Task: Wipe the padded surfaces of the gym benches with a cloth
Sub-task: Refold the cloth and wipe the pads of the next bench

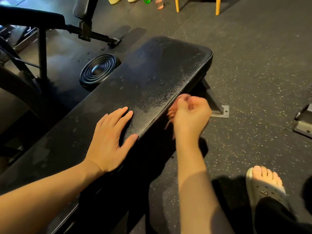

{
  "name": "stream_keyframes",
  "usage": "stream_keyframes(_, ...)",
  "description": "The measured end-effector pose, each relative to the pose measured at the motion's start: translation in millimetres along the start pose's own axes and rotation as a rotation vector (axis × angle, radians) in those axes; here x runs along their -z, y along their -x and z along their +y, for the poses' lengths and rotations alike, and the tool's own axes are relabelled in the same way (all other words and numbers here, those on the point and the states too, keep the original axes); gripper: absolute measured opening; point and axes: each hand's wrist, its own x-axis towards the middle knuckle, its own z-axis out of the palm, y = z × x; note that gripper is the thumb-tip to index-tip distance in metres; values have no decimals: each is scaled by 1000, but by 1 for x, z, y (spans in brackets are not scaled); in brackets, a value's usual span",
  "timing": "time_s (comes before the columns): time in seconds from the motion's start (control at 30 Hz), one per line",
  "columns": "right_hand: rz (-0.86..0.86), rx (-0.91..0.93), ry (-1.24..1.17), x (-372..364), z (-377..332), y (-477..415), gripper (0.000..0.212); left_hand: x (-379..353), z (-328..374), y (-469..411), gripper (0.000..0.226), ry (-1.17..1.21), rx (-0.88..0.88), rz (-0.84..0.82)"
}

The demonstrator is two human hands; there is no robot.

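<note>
Bench (152, 73) runs lengthwise from near-left to far-right.

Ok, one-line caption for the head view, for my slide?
Left hand flat on the black bench pad, right hand gripping a blurred pinkish cloth at its side edge.

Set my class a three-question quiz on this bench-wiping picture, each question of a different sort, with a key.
1. True or false: the left hand lies flat on top of the bench pad.
2. The right hand grips the pinkish cloth at the pad's: A) far end, B) right side edge, C) top middle.
3. Name the ringed black object on the floor left of the pad.
Key: 1 true; 2 B; 3 weight plate.
</note>
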Motion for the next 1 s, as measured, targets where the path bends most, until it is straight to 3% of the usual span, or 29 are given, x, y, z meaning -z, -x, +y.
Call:
stream_keyframes(0.13,-101,47,107,-2,10,5,13,0,-1,1,66,6,4,0)
stream_keyframes(0.27,-308,-160,-72,16,18,64,8,-2,-1,1,67,8,-7,9)
stream_keyframes(0.43,-113,-30,17,16,4,1,4,-2,-2,1,67,-12,-3,7)
stream_keyframes(0.6,-157,-3,130,10,-2,3,15,-1,-2,1,69,-5,10,13)
stream_keyframes(0.77,-368,-41,217,22,9,74,21,1,-1,1,71,21,25,5)
stream_keyframes(0.9,-658,-85,405,30,18,119,18,18,2,-4,81,-6,36,-114)
stream_keyframes(1.0,-750,-70,473,33,25,142,17,44,12,12,67,-16,63,-96)
